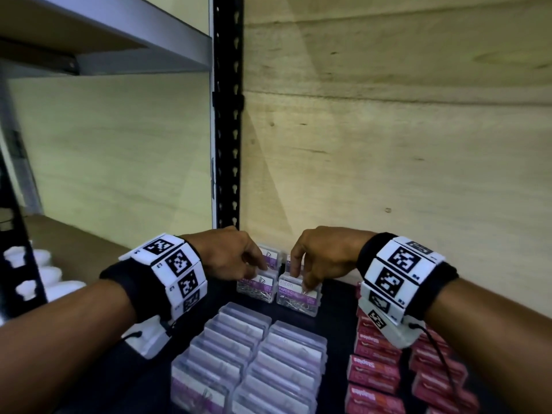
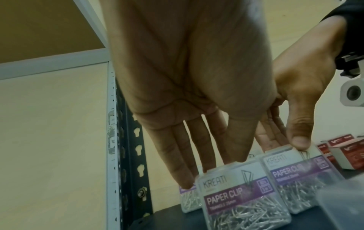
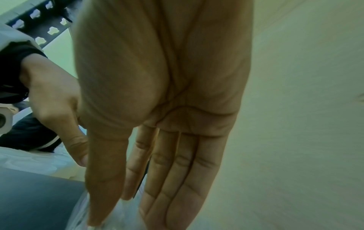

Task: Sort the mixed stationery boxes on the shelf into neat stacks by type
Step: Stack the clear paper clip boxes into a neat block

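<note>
At the far end of the dark shelf (image 1: 334, 297), the left hand (image 1: 227, 255) pinches the top of the left paper clip box (image 1: 257, 286) and the right hand (image 1: 322, 258) pinches the right paper clip box (image 1: 298, 297), 2 boxes side by side, red staple boxes (image 1: 376, 372) right.

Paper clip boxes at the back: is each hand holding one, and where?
Yes. The left hand pinches the left paper clip box by its top edge; the right hand pinches the right paper clip box likewise.
</note>
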Motion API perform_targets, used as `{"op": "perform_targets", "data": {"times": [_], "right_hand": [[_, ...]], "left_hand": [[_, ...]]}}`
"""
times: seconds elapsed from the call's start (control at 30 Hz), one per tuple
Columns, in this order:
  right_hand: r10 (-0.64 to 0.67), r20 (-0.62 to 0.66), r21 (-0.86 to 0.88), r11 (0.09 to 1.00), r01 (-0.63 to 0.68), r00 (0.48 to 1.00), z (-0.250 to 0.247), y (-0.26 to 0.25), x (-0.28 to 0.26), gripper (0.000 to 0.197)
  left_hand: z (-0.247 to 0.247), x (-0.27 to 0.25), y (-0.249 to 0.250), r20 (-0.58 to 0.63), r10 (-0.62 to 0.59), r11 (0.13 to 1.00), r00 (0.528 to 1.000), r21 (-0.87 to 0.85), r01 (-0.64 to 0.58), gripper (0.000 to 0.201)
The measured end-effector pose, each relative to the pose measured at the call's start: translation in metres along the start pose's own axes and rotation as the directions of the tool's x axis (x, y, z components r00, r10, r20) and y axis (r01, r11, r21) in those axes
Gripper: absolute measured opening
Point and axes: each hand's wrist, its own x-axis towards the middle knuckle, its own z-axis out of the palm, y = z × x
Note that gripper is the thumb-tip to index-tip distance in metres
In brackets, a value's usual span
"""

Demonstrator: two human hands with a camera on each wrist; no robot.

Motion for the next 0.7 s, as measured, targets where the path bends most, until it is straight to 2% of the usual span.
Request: {"op": "perform_targets", "data": {"times": [0.27, 0.7], "right_hand": [[-0.01, 0.008, -0.001, 1.0, 0.01, 1.0, 0.003, -0.012, -0.022, 0.025], [-0.031, 0.005, 0.006, 1.0, 0.03, 1.0, 0.009, -0.026, -0.054, 0.026]], "left_hand": [[-0.004, -0.024, 0.023, 0.067, -0.018, 1.0, 0.998, 0.005, 0.018, 0.027], [0.0, -0.055, 0.037, 0.091, 0.009, 1.0, 0.996, 0.022, -0.011, 0.028]]}}
